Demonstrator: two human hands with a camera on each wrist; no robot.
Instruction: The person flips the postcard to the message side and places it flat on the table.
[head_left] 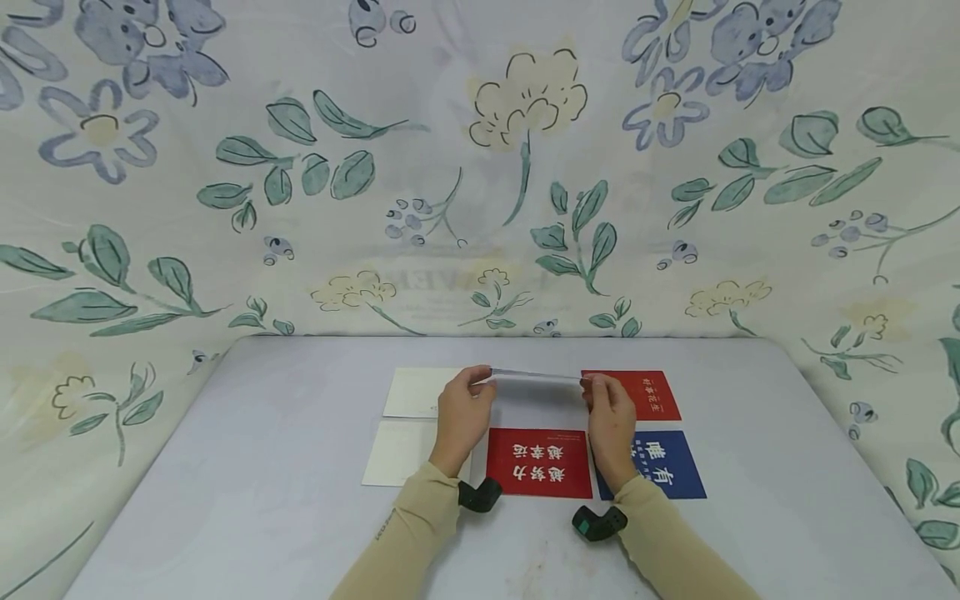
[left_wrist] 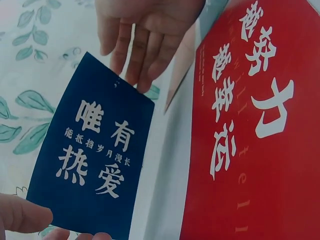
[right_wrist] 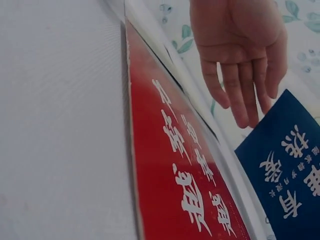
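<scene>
A blue card [left_wrist: 95,150] with white characters is held off the table by its two short ends, between both hands. From the head view only the thin edge of this card [head_left: 536,373] shows. My left hand [head_left: 462,417] pinches one end, its thumb [left_wrist: 25,215] at the card's lower corner in the left wrist view. The other end is pinched by my right hand [head_left: 611,421]; part of that grip is hidden. A red card [head_left: 538,463] with white characters lies flat on the table between the forearms, below the held card.
Two cream cards [head_left: 420,392] lie to the left, partly behind the left hand. At the right are another red card [head_left: 651,396] and a blue card [head_left: 671,467], partly covered by the right hand. A floral cloth [head_left: 450,167] hangs behind the white table [head_left: 247,467].
</scene>
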